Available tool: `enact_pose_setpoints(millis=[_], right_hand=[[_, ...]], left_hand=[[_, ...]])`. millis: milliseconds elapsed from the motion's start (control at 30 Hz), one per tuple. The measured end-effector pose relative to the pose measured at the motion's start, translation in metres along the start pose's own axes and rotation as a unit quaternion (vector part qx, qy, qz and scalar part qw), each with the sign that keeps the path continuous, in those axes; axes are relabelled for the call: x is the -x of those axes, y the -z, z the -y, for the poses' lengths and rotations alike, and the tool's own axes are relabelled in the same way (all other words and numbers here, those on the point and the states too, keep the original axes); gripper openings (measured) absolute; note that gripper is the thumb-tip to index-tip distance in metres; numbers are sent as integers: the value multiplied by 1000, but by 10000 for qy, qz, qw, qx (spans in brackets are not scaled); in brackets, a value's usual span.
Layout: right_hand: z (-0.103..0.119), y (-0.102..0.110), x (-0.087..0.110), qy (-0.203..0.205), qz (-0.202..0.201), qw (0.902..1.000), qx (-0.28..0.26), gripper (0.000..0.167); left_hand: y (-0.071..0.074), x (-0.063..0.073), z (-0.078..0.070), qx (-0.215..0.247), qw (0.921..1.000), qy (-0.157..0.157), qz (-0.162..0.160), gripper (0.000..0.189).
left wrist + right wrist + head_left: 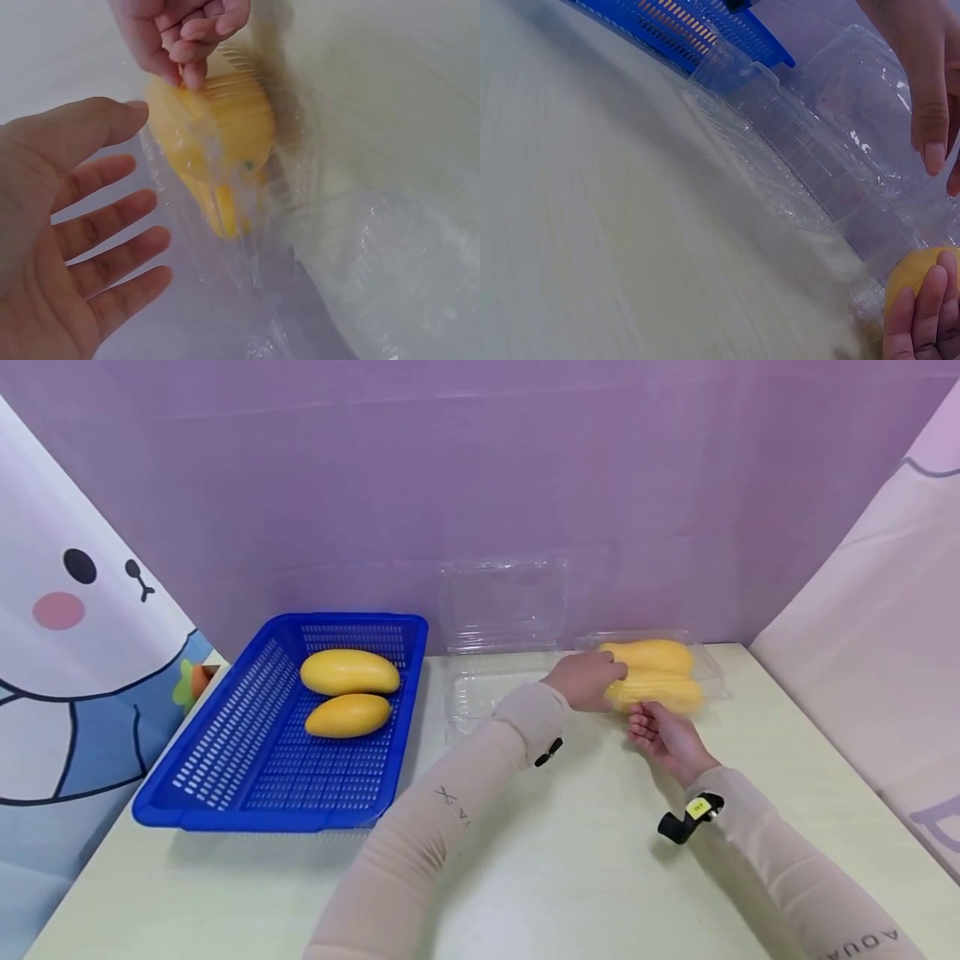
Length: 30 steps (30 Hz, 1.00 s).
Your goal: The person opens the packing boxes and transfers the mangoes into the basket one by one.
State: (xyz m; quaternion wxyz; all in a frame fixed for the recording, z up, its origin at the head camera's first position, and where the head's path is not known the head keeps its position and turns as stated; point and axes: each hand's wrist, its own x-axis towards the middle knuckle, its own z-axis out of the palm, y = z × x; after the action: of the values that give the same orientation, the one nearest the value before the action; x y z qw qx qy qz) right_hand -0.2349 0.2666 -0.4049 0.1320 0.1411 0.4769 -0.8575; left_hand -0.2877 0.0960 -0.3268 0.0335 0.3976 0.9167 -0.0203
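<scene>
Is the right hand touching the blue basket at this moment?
Apart. The head view shows it: the right hand is at the clear container, while the blue basket stands well to the left, with tabletop visible between.

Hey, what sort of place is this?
Probably an indoor packing table in a screened-off corner: a purple sheet hangs behind the table, a cartoon-printed sheet hangs at the left, and yellow fruit sits in a blue basket.
</scene>
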Motion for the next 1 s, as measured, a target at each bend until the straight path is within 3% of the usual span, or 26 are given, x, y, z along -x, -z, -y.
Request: enact_pose_setpoints(millis=[267, 567, 833, 1000], right_hand=[[1, -4, -2, -21, -28, 9999, 120, 32], [4, 1, 2, -100, -161, 9997, 138, 30], [4, -2, 2, -7, -147, 9994, 321, 30], [4, -2, 1, 73, -89, 9994, 316, 32]], left_hand=[[-3, -2, -9, -342, 9991, 39, -238, 49], [-12, -19, -21, -693, 9972, 63, -261, 51], [-22, -31, -24, -695, 9969, 173, -335, 53], [-23, -31, -26, -809, 9959, 198, -365, 50]])
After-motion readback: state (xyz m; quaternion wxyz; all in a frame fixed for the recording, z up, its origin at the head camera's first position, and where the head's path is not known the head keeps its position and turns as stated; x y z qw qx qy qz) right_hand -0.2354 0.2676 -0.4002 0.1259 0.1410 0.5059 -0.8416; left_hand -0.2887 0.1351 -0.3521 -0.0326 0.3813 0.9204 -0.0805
